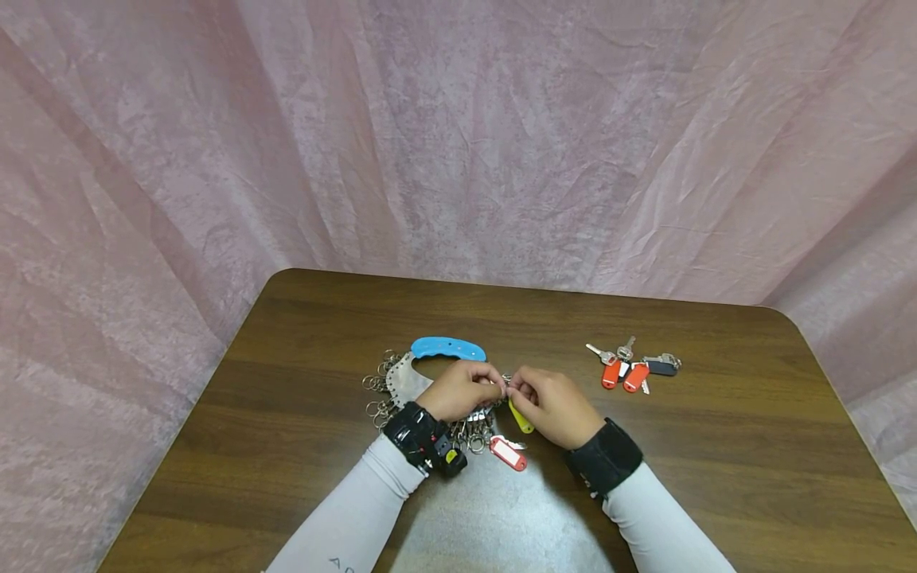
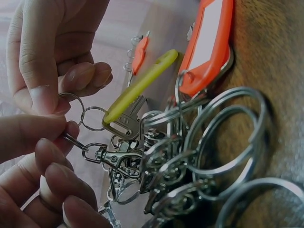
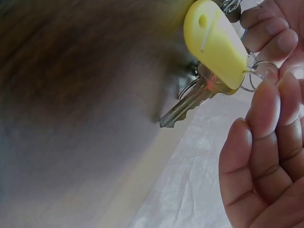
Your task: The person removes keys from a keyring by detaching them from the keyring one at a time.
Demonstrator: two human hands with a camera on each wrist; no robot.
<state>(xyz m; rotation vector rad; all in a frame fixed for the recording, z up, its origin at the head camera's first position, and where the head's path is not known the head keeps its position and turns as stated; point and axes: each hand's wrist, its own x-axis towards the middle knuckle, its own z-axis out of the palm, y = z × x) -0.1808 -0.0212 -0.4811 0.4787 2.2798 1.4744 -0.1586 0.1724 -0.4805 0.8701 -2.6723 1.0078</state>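
Note:
My left hand (image 1: 462,390) rests over a key holder with a blue handle (image 1: 447,348) and a pale plate (image 1: 405,382) edged with swivel clasps. Its thumb and finger pinch a split ring (image 2: 75,141) hooked to one swivel clasp (image 2: 116,156). Close beside it, my right hand (image 1: 559,410) pinches another ring (image 2: 71,97), linked to the smaller ring of a yellow key tag (image 3: 216,47). A notched key (image 3: 187,104) hangs with that tag. The fingertips of both hands nearly meet. Whether the two pinched rings are joined is hidden by the fingers.
A red key tag (image 1: 508,453) lies at the holder's near edge among several rings (image 1: 476,442). Off to the right on the wooden table (image 1: 716,461) are keys with red tags (image 1: 635,377) and a dark tag (image 1: 662,368). A pink curtain (image 1: 458,143) hangs behind.

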